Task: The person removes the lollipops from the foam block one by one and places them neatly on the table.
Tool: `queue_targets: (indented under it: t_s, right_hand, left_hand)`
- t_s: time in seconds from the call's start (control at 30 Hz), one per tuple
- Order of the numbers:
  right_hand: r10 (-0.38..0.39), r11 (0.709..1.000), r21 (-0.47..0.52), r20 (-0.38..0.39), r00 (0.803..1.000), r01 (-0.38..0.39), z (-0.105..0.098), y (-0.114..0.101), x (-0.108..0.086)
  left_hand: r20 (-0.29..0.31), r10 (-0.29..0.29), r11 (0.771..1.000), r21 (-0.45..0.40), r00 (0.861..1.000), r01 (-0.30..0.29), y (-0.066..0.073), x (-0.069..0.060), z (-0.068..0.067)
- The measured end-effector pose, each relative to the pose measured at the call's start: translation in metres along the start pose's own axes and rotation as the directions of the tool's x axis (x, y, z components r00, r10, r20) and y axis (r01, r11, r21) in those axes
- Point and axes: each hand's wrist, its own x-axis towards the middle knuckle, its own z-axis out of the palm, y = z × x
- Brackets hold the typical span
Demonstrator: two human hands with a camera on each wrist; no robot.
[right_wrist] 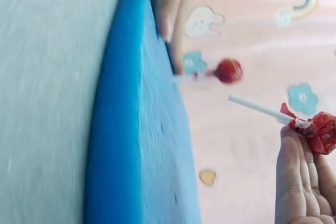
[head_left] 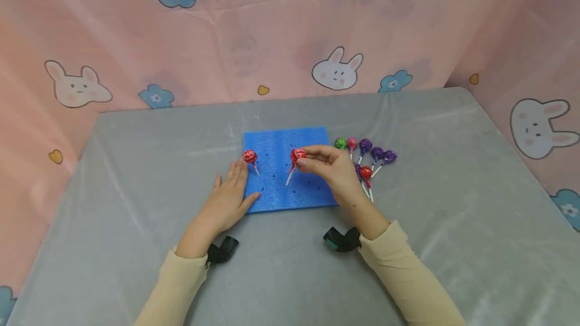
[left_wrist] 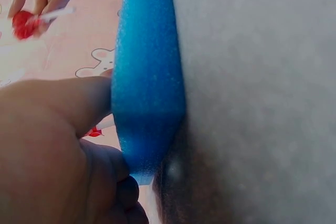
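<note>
A blue foam board [head_left: 276,197] dotted with small dark holes lies on the table. My left hand [head_left: 223,204] rests along its left edge, fingers extended and thumb over the front left part. Close to those fingertips, a red-wrapped lollipop [head_left: 250,156] stands with its stick in the board. Above the board's middle, my right hand [head_left: 333,167] pinches another red lollipop [head_left: 298,154] by its wrapped head between thumb and fingers. The white stick of this held lollipop [right_wrist: 321,132] points down and leftward, its tip apart from the foam in the right wrist view.
Right of the board lies a loose group of lollipops: several purple ones [head_left: 377,153], a green one [head_left: 341,143], a pink one [head_left: 352,143] and a red one [head_left: 365,172]. Grey cloth [head_left: 281,275] covers the table. A pink printed curtain [head_left: 272,29] hangs behind.
</note>
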Motion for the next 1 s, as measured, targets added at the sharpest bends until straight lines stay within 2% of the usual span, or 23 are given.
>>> queue_targets:
  t_s: [0.2,0.37,0.67,1.0]
  right_hand:
    - [-0.066,0.996,0.055,-0.066,0.996,0.070,-0.029,-0.003,-0.010]
    - [-0.080,0.991,0.096,-0.125,0.989,0.092,-0.053,-0.006,-0.019]
    - [-0.061,0.993,0.087,-0.198,0.978,0.080,-0.085,-0.023,-0.027]
    - [-0.023,0.995,0.082,-0.311,0.950,0.051,-0.105,-0.033,-0.030]
  left_hand:
    - [0.008,0.005,1.000,0.002,1.000,-0.005,0.001,0.001,-0.001]
    - [0.009,0.004,1.000,0.002,1.000,-0.004,0.001,0.000,-0.001]
    - [0.010,0.003,1.000,0.014,1.000,-0.003,-0.001,-0.002,0.001]
    - [0.013,0.000,1.000,0.004,1.000,0.000,0.000,-0.002,0.000]
